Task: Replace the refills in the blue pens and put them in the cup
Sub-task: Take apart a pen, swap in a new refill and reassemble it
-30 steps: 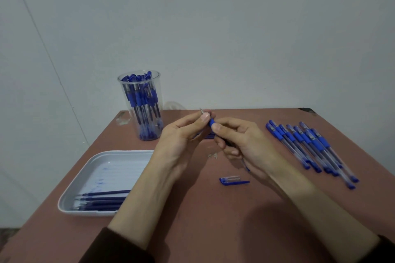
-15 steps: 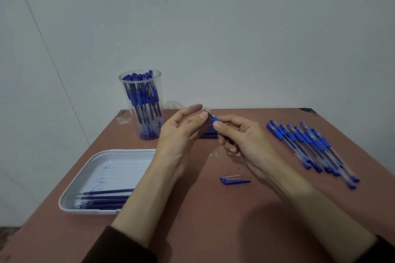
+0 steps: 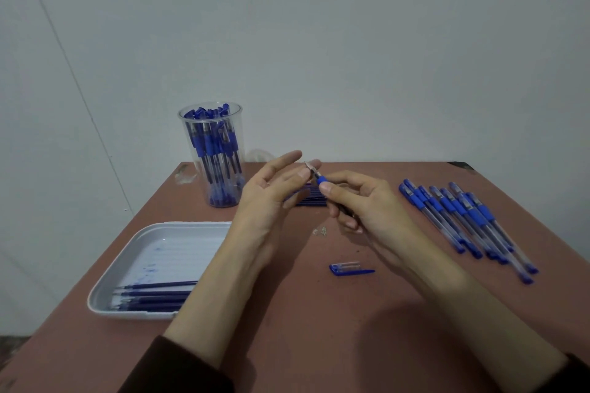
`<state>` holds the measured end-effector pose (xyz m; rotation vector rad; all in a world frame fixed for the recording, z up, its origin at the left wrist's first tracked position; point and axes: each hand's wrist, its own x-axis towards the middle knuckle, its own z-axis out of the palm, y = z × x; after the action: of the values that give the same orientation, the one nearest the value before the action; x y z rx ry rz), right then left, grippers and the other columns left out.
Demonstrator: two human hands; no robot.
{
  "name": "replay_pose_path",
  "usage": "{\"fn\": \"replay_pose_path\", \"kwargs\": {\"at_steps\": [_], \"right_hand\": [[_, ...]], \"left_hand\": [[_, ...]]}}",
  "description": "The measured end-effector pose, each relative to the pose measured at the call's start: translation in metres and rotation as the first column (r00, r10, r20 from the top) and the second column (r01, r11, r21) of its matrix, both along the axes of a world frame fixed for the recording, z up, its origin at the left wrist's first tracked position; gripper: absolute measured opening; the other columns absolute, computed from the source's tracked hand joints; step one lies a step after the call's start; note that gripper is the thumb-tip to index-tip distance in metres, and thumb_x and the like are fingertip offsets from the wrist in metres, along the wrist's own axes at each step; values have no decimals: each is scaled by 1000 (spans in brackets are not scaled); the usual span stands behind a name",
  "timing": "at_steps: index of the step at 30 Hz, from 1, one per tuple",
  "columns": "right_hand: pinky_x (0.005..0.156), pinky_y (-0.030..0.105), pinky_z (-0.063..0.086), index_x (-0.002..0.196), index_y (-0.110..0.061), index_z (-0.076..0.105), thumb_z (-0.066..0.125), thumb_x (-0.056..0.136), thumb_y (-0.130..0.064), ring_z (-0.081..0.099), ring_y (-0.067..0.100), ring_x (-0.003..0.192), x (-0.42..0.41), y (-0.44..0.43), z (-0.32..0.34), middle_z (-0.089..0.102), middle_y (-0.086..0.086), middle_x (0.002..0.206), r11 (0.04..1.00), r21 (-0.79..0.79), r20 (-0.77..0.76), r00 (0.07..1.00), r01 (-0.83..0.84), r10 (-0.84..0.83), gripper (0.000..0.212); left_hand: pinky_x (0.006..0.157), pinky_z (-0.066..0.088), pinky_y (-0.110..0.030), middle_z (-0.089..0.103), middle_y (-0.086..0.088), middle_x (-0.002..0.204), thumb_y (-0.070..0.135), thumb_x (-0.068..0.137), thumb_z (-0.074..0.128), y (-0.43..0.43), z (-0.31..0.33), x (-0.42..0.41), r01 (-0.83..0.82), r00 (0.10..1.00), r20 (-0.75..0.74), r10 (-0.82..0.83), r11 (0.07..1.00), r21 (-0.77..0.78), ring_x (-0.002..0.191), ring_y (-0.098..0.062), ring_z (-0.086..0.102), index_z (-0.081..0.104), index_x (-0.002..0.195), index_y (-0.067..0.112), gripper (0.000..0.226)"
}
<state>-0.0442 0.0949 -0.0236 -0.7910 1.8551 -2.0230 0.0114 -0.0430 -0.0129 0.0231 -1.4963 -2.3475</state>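
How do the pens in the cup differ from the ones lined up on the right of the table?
The cup pens stand upright, packed inside the clear cup; the row pens lie flat on the table, side by side. The cup pens sit far left, beyond the tray; the row pens lie at the right. Both sets are blue with clear barrels.

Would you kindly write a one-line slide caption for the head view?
Right hand grips a blue pen; left hand pinches its tip, pen-filled cup behind.
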Motion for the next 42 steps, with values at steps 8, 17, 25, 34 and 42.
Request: {"fn": "replay_pose_path", "kwargs": {"at_steps": [8, 17, 25, 34, 42], "right_hand": [[46, 25, 27, 92, -21, 73, 65, 90, -19, 32, 10, 43, 0, 1, 0, 53, 5, 60, 996, 79, -71, 996, 52, -47, 8], [51, 23, 37, 89, -26, 72, 68, 87, -25, 47, 5, 47, -9, 5, -4, 61, 2, 62, 938, 225, -233, 949, 264, -211, 4], [58, 23, 36, 91, -25, 71, 68, 88, -22, 51, -2, 46, -15, 13, 0, 60, -10, 55, 919, 115, -238, 909, 376, -342, 5], [57, 25, 39, 88, -28, 70, 68, 87, -23, 51, -1, 48, -17, 10, -3, 60, -8, 54, 909, 124, -290, 890, 398, -351, 6], [47, 22, 34, 90, -26, 70, 67, 88, -26, 43, 5, 44, -14, 12, -2, 58, -3, 58, 944, 155, -213, 943, 293, -257, 4]], "left_hand": [[73, 49, -13, 71, 6, 81, 8, 83, 64, 1, -5, -3, -139, 990, 18, 142, 982, -129, 78, -2, 64, 69, 98, 20, 20], [78, 47, -18, 65, 7, 88, 14, 86, 64, -8, -4, -2, -256, 964, 52, 262, 961, -106, 90, -4, 59, 69, 91, 20, 10], [64, 47, -13, 66, 8, 63, 11, 77, 75, 3, -11, 1, 96, 990, 137, 31, 567, -818, 60, 0, 59, 74, 81, 18, 9], [66, 44, -10, 66, 10, 78, 12, 76, 76, 5, -18, 1, 242, 970, 241, -30, 211, -947, 68, 2, 56, 73, 91, 25, 20], [66, 45, -12, 71, 8, 88, 24, 84, 68, 1, -12, -2, -53, 980, 76, 186, 603, -796, 78, -1, 63, 71, 101, 24, 17]]}}
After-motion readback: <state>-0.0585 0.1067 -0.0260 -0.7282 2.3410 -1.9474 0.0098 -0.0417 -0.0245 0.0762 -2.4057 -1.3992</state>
